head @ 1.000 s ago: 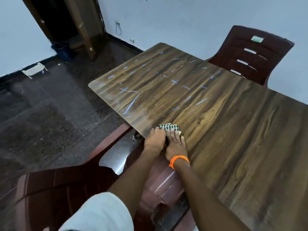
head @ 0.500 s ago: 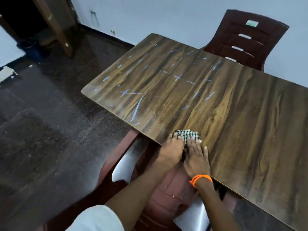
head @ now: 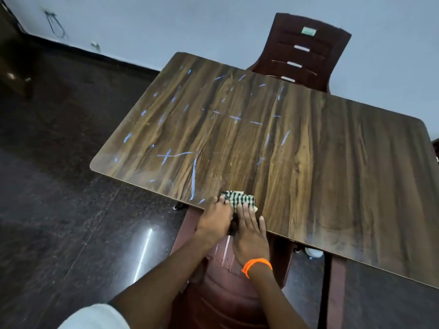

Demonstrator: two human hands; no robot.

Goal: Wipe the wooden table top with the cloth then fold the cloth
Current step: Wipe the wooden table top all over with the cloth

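A: Item one, largest?

B: One wooden table top (head: 308, 167), rectangular with rounded corners, glossy brown grain, crossed by many pale blue streaks on its left half.

A: Seating?

B: Two dark red-brown moulded chairs. One chair (head: 301, 51) stood at the far edge, its back slatted with a small pale label near the top. A second chair (head: 223, 295) sat under the near edge, smooth and ribbed.

A: Hands?

B: Two, side by side at the near edge. The left hand (head: 215, 220) and the right hand (head: 249, 230) both lay palm-down, fingers nearly straight, tips pressing on the cloth. One orange wristband (head: 256, 264) ringed the right wrist; one white sleeve (head: 95, 317) showed on the left arm.

A: Smallest?

B: One cloth (head: 238, 200), green-and-white checked weave, bunched into a small pad, lying on the table top at its near edge beneath the fingertips of both hands.
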